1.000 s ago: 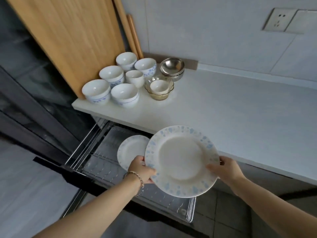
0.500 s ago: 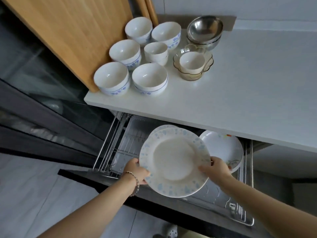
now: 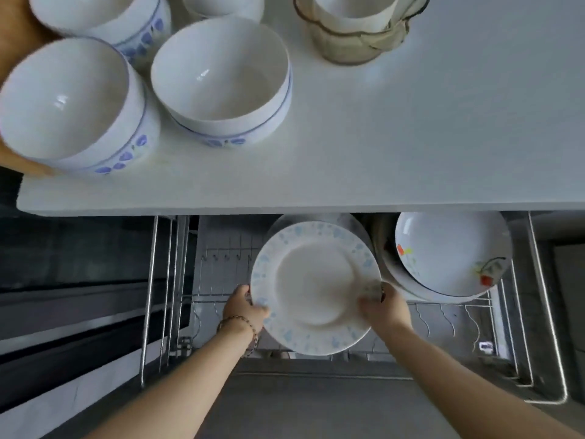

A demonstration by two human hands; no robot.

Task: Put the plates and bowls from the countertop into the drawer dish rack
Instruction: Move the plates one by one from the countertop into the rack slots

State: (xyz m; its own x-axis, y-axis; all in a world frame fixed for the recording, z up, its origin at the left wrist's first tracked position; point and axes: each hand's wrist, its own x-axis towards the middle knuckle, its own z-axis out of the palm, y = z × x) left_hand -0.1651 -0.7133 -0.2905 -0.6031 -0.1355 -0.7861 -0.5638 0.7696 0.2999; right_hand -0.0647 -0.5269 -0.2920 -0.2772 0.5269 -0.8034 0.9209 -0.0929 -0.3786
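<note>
round glossy speckled plate [image 3: 315, 288], one, above wire drawer rack [image 3: 468, 308] | left hand [image 3: 245, 308] and right hand [image 3: 383, 307] grip clamped on its rim | smooth white tabletop [image 3: 411, 137]: three blue-patterned bowls [image 3: 221, 80] fully seen

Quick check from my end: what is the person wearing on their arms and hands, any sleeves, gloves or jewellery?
Both forearms are bare as far as the view shows: no sleeves, no gloves. The left hand has a thin chain bracelet around its wrist. The right hand shows a small dark mark on one finger, too blurred to identify.
</note>
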